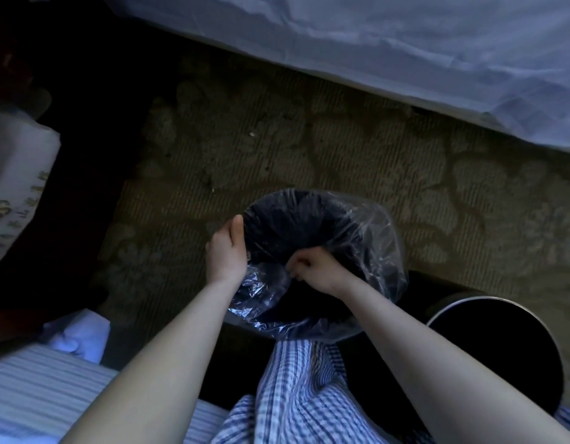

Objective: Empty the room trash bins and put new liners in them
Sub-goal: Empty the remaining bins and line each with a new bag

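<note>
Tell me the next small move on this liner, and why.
Probably draw the near edge of the liner down over the rim of the bin: its far side already drapes outside, but the near side bunches loose where the right hand pinches it.

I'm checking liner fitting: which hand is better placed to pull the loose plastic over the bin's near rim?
Probably the right hand: it pinches the liner at the near side, while the left hand grips its left edge.
</note>
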### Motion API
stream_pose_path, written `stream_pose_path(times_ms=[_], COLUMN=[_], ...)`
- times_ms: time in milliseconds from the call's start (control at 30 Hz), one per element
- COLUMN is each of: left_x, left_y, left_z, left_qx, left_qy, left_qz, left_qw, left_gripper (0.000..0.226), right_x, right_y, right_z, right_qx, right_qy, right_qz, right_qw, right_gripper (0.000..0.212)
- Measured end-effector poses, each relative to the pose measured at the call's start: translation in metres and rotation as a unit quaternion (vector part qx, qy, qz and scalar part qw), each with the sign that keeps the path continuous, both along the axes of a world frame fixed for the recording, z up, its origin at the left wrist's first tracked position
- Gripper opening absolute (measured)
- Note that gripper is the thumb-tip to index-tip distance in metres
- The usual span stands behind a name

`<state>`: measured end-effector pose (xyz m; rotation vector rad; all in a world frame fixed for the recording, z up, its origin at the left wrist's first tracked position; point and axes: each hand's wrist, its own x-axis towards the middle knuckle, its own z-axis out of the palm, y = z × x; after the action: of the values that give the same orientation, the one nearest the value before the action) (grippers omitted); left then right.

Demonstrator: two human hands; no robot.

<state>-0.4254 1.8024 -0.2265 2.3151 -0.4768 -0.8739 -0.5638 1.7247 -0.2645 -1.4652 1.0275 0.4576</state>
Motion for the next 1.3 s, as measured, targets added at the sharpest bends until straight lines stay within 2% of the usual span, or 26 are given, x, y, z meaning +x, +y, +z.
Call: stream_pose_path(times_ms=[33, 100, 200, 267, 367, 500, 667, 700, 833, 967, 1033, 1100, 1200, 1267, 1300], left_x=[0.0, -0.001, -0.001, 0.0, 0.002, 0.003, 0.003, 0.003, 0.003, 0.004, 0.003, 0.002, 0.004, 0.006, 0.006], left_y=[0.0, 0.001, 0.001, 0.001, 0.002, 0.003, 0.005, 0.004, 0.003, 0.003, 0.002, 0.001, 0.0, -0.001, -0.002], left_z=[0.0, 0.0, -0.001, -0.003, -0.006, -0.01, -0.013, -0.013, -0.013, -0.01, -0.007, -0.004, 0.002, 0.006, 0.01], left_qx=[0.002, 0.001, 0.012, 0.01, 0.013, 0.008, 0.004, 0.002, 0.012, 0.027, 0.027, 0.026, 0.03, 0.029, 0.033], left_qy=[-0.001, -0.003, -0.01, -0.019, -0.043, -0.054, -0.051, -0.051, -0.054, -0.054, -0.038, -0.021, 0.021, 0.066, 0.089], left_qz=[0.0, 0.001, 0.007, 0.012, 0.006, 0.0, 0.001, 0.0, -0.002, -0.01, -0.008, -0.001, 0.003, 0.007, 0.012], left_qw=[1.0, 1.0, 1.0, 1.0, 0.999, 0.998, 0.999, 0.999, 0.998, 0.998, 0.999, 0.999, 0.999, 0.997, 0.995], left_gripper=[0.034, 0.035, 0.036, 0.038, 0.043, 0.043, 0.044, 0.044, 0.045, 0.047, 0.048, 0.048, 0.048, 0.05, 0.054], right_x=[0.003, 0.011, 0.022, 0.028, 0.038, 0.049, 0.044, 0.042, 0.038, 0.033, 0.028, 0.025, 0.017, 0.01, 0.007], right_y=[-0.001, -0.001, 0.008, 0.019, 0.031, 0.044, 0.057, 0.056, 0.049, 0.034, 0.021, 0.009, -0.002, -0.012, -0.019], right_z=[0.007, 0.011, -0.003, -0.017, -0.034, -0.055, -0.077, -0.074, -0.064, -0.045, -0.025, 0.004, 0.042, 0.053, 0.054], right_qx=[0.05, 0.143, 0.238, 0.286, 0.347, 0.376, 0.285, 0.271, 0.217, 0.145, 0.072, -0.001, -0.127, -0.222, -0.234], right_qy=[-0.021, -0.01, 0.033, 0.056, 0.048, 0.02, 0.036, 0.045, 0.061, 0.086, 0.094, 0.056, -0.019, -0.031, -0.027], right_qz=[-0.08, -0.165, -0.203, -0.231, -0.248, -0.25, -0.262, -0.243, -0.137, -0.047, -0.006, 0.073, 0.154, 0.155, 0.148], right_qw=[0.995, 0.976, 0.949, 0.928, 0.903, 0.892, 0.921, 0.93, 0.965, 0.985, 0.993, 0.996, 0.98, 0.962, 0.96], right_gripper=[0.024, 0.029, 0.028, 0.04, 0.05, 0.062, 0.096, 0.095, 0.066, 0.054, 0.044, 0.037, 0.041, 0.048, 0.053])
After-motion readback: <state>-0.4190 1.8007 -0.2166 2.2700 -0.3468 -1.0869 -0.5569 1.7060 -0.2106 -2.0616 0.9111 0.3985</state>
